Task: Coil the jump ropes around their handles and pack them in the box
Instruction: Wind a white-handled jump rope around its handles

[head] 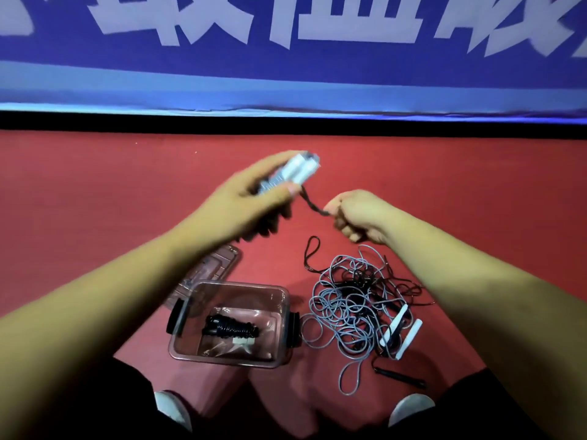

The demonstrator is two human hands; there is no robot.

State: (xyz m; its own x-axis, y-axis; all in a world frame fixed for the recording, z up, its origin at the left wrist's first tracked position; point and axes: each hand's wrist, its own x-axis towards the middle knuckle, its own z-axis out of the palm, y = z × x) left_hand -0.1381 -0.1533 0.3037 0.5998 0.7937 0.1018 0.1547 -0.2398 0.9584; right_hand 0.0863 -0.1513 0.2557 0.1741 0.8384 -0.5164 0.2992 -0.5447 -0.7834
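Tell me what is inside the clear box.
The clear box holds one jump rope, black cord coiled round its handles. A white handle end shows; the coils cover the rest of the handles.

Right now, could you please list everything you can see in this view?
box: one, clear, low centre
coiled rope: one, black, inside the box
lid: one, clear, behind the box
loose ropes: one tangle, grey and dark, right of box
white handles: two, in that tangle
black handle: one, tangle's near edge
held handles: two, white-grey, in the left hand
rope strand: one, dark, between the hands
floor: one, red
banner: one, blue, behind
shoes: two, white, bottom edge
left hand: grips held handles
right hand: pinches rope strand
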